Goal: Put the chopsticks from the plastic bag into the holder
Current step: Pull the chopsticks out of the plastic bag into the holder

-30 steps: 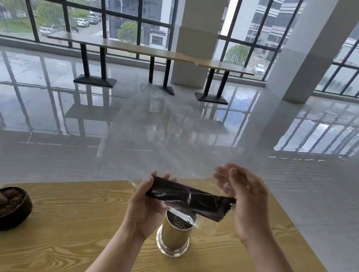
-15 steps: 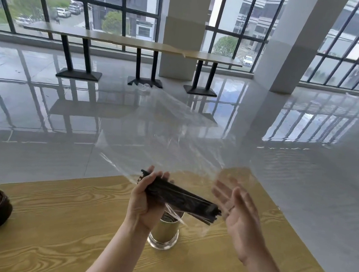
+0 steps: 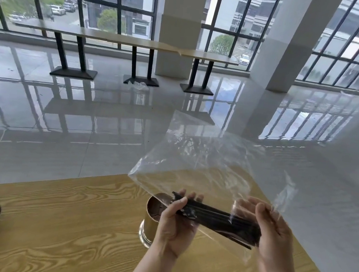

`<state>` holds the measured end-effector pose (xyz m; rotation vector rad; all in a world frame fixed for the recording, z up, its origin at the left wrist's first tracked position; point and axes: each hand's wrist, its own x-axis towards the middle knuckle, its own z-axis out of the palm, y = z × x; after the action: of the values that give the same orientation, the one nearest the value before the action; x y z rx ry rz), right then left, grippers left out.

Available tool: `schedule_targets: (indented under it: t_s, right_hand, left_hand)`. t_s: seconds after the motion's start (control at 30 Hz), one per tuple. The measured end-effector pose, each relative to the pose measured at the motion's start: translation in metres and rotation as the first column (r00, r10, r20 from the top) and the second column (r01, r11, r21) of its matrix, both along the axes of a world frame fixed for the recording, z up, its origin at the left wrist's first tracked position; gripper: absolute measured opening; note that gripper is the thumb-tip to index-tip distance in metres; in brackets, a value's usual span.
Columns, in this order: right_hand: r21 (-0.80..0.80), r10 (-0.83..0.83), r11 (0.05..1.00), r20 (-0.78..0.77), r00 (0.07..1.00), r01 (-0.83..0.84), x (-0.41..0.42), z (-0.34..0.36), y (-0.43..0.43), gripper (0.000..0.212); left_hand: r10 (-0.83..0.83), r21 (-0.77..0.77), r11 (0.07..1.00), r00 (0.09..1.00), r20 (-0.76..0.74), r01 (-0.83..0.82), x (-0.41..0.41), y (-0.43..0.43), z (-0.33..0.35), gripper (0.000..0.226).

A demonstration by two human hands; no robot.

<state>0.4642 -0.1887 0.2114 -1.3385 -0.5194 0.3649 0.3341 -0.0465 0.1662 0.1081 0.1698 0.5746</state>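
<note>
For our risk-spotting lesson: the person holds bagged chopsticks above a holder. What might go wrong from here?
1. The left hand grips the level chopsticks at one end only; as they leave the bag, some may slip and scatter over the table.
2. The holder stands close below that hand, partly hidden; a bump could tip it.
3. The right hand pinches loose film, which may snag the tips.

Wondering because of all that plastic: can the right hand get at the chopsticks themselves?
Probably not directly: the plastic bag seems wrapped round the chopsticks the left hand grips, so the right hand meets film.
</note>
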Motion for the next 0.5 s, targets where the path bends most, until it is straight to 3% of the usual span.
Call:
schedule_targets:
  t_s: [0.17, 0.5]
  right_hand:
    - [-0.038, -0.003, 0.999, 0.079, 0.997, 0.006, 0.022, 0.002, -0.034, 0.034]
    - [-0.104, -0.011, 0.994, 0.126, 0.992, 0.024, 0.043, 0.015, -0.055, 0.032]
  left_hand:
    - [-0.056, -0.036, 0.998, 0.998, 0.009, 0.056, 0.021, -0.030, -0.008, 0.032]
    - [-0.109, -0.124, 0.987, 0.994, -0.028, 0.105, 0.049, -0.059, -0.012, 0.043]
